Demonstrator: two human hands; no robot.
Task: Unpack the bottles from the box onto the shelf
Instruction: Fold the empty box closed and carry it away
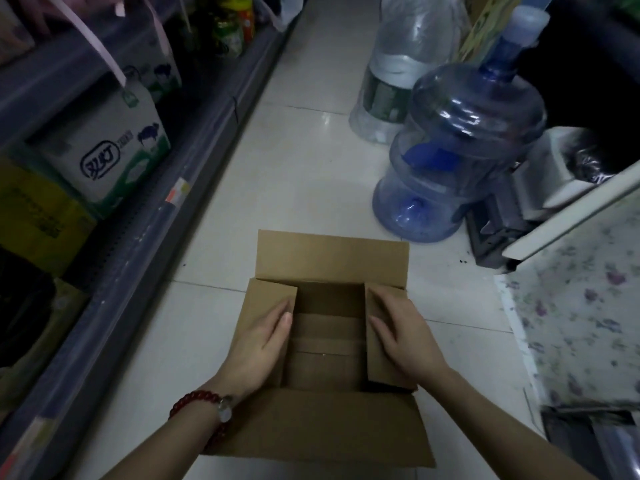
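A brown cardboard box [329, 261] stands on the white tiled floor right below me, its long flaps spread front and back. My left hand [261, 341] lies flat on the left inner flap, pressing it down, fingers together. My right hand [403, 336] lies flat on the right inner flap in the same way. Between the two flaps I see only bare cardboard inside; no bottles show in the box. The grey shelf [145, 216] runs along the left, with small green and orange bottles [232, 32] standing at its far end.
On the shelf sit white-and-green cartons [104, 150] and a yellow box [34, 216]. Two big water jugs, one blue [453, 150] and one clear [398, 74], stand on the floor at the right. A flower-patterned surface [581, 313] and dark metal parts [498, 220] crowd the right side.
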